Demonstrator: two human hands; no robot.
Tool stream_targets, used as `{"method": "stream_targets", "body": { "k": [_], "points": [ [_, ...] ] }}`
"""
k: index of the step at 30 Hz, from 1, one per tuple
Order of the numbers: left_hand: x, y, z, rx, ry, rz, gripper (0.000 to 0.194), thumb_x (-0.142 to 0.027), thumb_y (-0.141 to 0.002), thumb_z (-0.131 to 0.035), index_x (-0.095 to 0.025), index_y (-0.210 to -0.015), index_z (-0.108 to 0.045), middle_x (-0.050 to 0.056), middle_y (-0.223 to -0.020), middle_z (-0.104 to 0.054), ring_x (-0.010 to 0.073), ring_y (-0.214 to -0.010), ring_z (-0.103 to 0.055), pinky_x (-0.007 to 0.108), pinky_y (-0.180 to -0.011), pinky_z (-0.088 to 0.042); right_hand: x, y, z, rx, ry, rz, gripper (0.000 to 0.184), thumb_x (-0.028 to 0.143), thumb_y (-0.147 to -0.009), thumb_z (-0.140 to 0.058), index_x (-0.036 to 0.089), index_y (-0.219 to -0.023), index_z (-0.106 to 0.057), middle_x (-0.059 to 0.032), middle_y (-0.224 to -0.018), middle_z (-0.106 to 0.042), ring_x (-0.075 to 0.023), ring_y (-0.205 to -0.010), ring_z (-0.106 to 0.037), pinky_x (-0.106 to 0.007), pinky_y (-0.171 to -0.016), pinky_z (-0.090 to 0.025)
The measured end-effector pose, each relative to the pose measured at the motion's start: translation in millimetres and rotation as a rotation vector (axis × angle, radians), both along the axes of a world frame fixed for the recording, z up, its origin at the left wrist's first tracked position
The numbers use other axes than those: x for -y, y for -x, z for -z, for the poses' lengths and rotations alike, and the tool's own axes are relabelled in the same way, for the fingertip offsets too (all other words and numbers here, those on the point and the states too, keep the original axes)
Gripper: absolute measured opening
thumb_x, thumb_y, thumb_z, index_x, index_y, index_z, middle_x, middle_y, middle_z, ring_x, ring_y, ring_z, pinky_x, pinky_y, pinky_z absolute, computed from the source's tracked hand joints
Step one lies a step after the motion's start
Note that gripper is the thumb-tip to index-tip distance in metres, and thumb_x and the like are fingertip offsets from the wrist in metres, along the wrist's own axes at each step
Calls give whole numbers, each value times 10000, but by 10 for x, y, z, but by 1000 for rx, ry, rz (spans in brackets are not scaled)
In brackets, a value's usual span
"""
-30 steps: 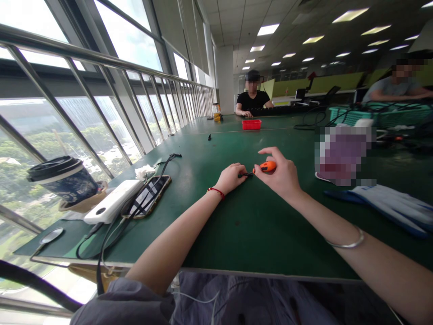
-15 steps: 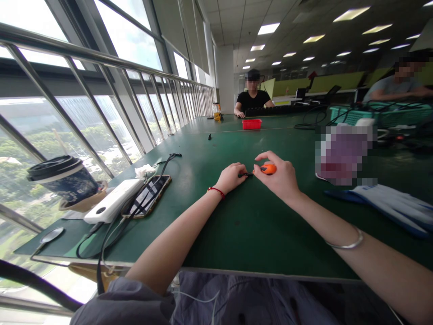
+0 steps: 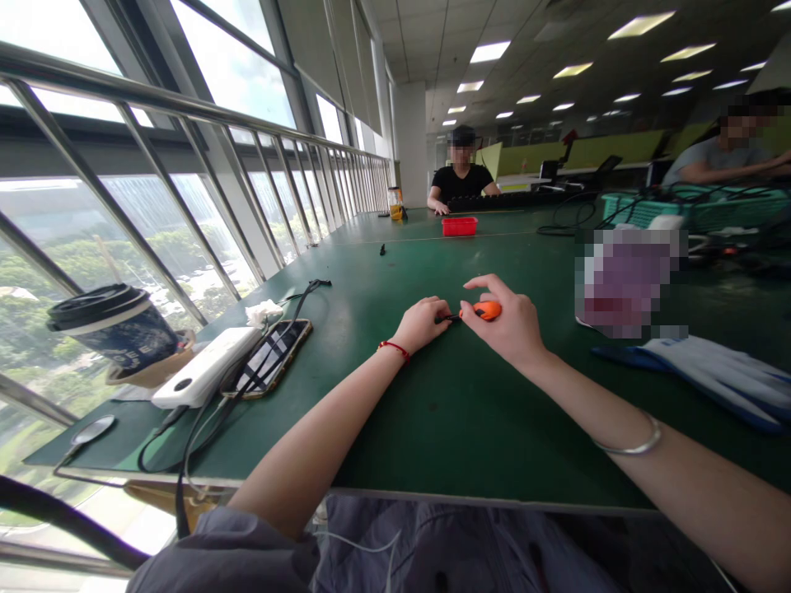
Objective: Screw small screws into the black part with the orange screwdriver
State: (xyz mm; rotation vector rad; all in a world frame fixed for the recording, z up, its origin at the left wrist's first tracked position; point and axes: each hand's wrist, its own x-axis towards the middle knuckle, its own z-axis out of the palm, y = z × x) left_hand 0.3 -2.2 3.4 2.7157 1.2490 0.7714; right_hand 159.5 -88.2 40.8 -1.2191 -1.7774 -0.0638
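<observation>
My right hand grips a screwdriver by its stubby orange-and-black handle, thumb and fingers around it. The shaft points left toward my left hand. Thumb and fingertips of that hand are pinched on a small dark piece at the screwdriver's tip; its kind is too small to make out. Both hands are low over the green tabletop, close together.
To the left are a phone, a white power bank, cables and a lidded cup. Gloves lie right, near a teal basket. A red tray and a small black part are farther off. Two people sit beyond.
My right hand and the screwdriver have shifted very slightly left. My left hand stays in place.
</observation>
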Motion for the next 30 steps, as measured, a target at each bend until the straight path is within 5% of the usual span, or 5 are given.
{"method": "stream_targets", "body": {
  "k": [5,11,19,26,30],
  "points": [
    [0,2,3,8,-7,3,73,-212,-793,-549,-172,-802,-610,41,-869,-621,182,-844,-590,280,-756,-487,-12,-11,-11,-23,-117,64,494,414,-741,-574,178,-1165,-484,-55,-864,-620,-171,-634,-569,-270,-507,-407],
    [-16,1,21,19,-5,-6,84,-223,-794,-548,-174,-818,-611,41,-877,-626,182,-841,-597,282,-768,-489,-11,-23,-22,26,3,21,293,479,-803,-518,204,-871,-594,34,-503,-515,-148,-471,-513,-258,-484,-358],
    [5,0,-5,-4,1,-2,81,-227,-797,-545,-173,-799,-605,41,-868,-619,184,-845,-591,287,-760,-485,-25,-32,-5,9,-136,21,444,397,-754,-566,179,-1136,-512,-41,-826,-623,-160,-615,-564,-265,-528,-411],
    [-18,-1,17,5,4,-5,90,-219,-801,-534,-176,-821,-609,41,-877,-625,183,-858,-594,285,-777,-484,-20,-13,3,15,8,3,266,475,-795,-528,222,-848,-589,33,-513,-535,-157,-491,-540,-257,-499,-363],
    [-4,1,3,5,-2,8,69,-218,-792,-550,-172,-785,-601,39,-860,-617,184,-833,-588,289,-755,-486,-19,-22,13,11,-65,13,313,399,-792,-528,192,-1022,-574,-5,-659,-591,-159,-554,-553,-264,-519,-396]
  ]
}}
